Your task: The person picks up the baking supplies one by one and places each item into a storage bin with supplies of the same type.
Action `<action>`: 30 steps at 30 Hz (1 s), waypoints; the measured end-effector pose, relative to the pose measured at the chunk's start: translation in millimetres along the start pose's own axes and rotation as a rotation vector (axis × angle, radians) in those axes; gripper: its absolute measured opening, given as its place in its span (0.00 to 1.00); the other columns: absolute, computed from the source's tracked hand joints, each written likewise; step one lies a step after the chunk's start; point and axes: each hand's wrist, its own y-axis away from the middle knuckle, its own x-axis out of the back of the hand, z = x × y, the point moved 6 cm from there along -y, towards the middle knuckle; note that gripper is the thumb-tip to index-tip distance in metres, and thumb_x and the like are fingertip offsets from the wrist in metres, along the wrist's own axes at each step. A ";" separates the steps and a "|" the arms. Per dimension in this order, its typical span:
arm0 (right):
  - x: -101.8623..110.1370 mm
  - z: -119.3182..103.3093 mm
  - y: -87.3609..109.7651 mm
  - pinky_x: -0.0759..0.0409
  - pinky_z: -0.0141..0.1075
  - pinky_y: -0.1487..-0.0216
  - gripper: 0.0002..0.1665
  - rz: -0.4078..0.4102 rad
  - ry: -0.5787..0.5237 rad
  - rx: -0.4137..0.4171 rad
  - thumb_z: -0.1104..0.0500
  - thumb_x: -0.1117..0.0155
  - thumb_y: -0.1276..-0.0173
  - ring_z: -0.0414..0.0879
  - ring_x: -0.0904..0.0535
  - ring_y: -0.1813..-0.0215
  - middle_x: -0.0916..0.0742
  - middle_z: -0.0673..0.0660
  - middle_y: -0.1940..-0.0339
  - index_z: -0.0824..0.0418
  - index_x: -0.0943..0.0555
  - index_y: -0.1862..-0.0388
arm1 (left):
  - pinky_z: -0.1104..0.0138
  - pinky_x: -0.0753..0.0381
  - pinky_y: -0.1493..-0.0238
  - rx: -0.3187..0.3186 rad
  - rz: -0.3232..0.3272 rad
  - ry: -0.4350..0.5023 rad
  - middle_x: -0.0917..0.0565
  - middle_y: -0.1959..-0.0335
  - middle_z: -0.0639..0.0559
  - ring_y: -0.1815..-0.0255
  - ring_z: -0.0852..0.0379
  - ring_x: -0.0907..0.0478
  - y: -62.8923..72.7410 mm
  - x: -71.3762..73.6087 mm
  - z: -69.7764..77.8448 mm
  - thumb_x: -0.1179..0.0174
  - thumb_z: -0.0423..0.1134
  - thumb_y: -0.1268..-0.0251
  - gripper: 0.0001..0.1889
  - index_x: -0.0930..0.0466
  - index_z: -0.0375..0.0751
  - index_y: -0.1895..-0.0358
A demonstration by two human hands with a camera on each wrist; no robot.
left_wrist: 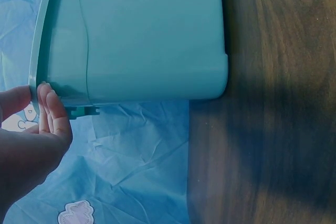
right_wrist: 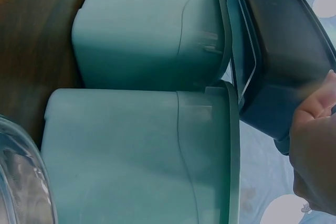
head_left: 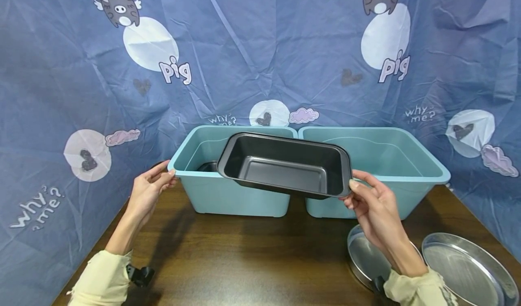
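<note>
Gripping rectangular loaf tin (head_left: 285,165) (dark, matte) — right hand (head_left: 374,206).

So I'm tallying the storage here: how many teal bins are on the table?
2, side by side at the table's back. The left bin has the left hand on its rim; the right bin sits behind the right hand.

Head view is evenly lit and sharp, with fisheye bending toward 3 and 9 o'clock. Soft shadows fall on the table (head_left: 252,251) at 6 o'clock. Both wrist views are dimmer, bluish, and blurry up close.
</note>
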 end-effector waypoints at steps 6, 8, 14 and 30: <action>-1.9 3.1 -7.0 0.21 0.28 0.72 0.11 0.013 0.019 -0.009 0.75 0.50 0.21 0.41 0.18 0.75 0.12 0.58 0.73 0.72 0.24 0.45 | 0.76 0.18 0.61 0.000 -0.002 0.009 0.16 0.67 0.58 0.67 0.66 0.18 -0.2 -0.5 -0.3 0.42 0.32 0.22 0.31 0.41 0.18 0.26; -2.9 4.5 -8.8 0.20 0.28 0.72 0.11 0.018 0.017 -0.017 0.75 0.49 0.22 0.41 0.18 0.75 0.12 0.58 0.73 0.72 0.25 0.45 | 0.76 0.18 0.61 -0.002 -0.001 0.011 0.16 0.66 0.58 0.67 0.66 0.18 -0.1 -0.6 -0.2 0.42 0.32 0.22 0.31 0.41 0.18 0.26; -6.1 8.7 -14.4 0.20 0.27 0.72 0.11 0.030 0.005 -0.035 0.75 0.49 0.22 0.40 0.17 0.76 0.12 0.56 0.74 0.71 0.25 0.45 | 0.76 0.18 0.61 -0.006 -0.001 0.012 0.16 0.67 0.58 0.67 0.66 0.18 -0.1 -0.6 -0.6 0.42 0.31 0.22 0.31 0.42 0.18 0.25; -18.1 15.7 -32.5 0.21 0.25 0.72 0.12 0.037 0.016 -0.037 0.75 0.51 0.22 0.39 0.18 0.76 0.13 0.55 0.76 0.71 0.29 0.43 | 0.75 0.18 0.60 0.005 0.000 0.017 0.15 0.67 0.59 0.67 0.66 0.17 -0.3 0.0 -1.7 0.42 0.32 0.21 0.31 0.42 0.19 0.25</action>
